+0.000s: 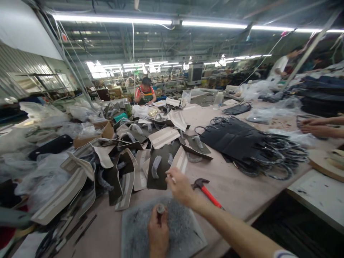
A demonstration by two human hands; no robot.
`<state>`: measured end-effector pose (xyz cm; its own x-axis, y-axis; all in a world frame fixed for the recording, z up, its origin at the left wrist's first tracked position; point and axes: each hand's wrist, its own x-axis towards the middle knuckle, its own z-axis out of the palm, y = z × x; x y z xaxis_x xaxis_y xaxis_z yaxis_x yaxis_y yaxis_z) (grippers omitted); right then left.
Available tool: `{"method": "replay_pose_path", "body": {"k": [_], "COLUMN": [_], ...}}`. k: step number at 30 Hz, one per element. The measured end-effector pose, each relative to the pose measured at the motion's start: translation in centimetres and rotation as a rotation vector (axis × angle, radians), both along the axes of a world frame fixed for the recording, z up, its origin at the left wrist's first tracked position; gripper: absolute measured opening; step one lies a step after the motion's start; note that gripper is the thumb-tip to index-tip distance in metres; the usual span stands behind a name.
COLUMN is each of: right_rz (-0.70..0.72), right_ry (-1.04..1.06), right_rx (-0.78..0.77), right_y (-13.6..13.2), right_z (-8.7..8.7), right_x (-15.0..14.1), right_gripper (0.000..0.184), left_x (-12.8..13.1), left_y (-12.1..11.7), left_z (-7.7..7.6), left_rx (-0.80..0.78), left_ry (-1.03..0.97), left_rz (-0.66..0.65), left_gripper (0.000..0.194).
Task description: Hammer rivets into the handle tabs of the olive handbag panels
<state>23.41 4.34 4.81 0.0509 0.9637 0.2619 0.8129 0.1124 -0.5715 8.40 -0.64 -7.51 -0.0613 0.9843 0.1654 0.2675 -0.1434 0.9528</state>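
Observation:
My left hand (158,229) is a fist around a small metal punch-like tool (160,209), held upright over a scuffed grey cutting pad (139,229) at the table's near edge. My right hand (179,185) reaches forward over the pad's far edge, its fingers pinched on a small white piece I cannot make out. It hovers at the lower edge of a dark green bag panel (161,165) with grey tabs. A hammer with a red handle (207,192) lies just right of that hand.
A heap of dark green and cream striped panels (126,150) covers the table's left middle. A stack of black pieces with looped handles (242,143) lies to the right. Another person's hands (317,126) rest at the right edge; a worker (145,94) sits far back.

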Motion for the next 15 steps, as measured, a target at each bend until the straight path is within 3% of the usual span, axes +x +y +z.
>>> {"method": "replay_pose_path", "body": {"k": [2, 4, 6, 10, 15], "right_rz": [-0.228, -0.347, -0.400, -0.360, -0.267], "right_ry": [-0.185, -0.250, -0.291, -0.305, -0.248], "right_rx": [-0.056, -0.105, -0.165, -0.279, -0.246], "right_y": [2.9, 5.1, 6.6, 8.1, 7.8], "right_z": [0.4, 0.2, -0.6, -2.3, -1.7], "right_x": [7.3, 13.7, 18.0, 21.6, 22.6], "right_gripper": [0.030, 0.035, 0.034, 0.011, 0.021], "left_x": [-0.1, -0.3, -0.4, -0.7, -0.4], "left_y": [-0.1, -0.2, -0.3, -0.2, -0.5], "left_z": [-0.3, -0.8, -1.1, -1.0, 0.5], "left_rx": [-0.018, -0.054, -0.093, -0.137, -0.110], "left_ry": [0.016, 0.017, 0.013, 0.053, 0.068], "left_rz": [0.014, 0.047, 0.070, 0.047, 0.025], "left_gripper": [0.029, 0.034, 0.038, 0.044, 0.033]}}
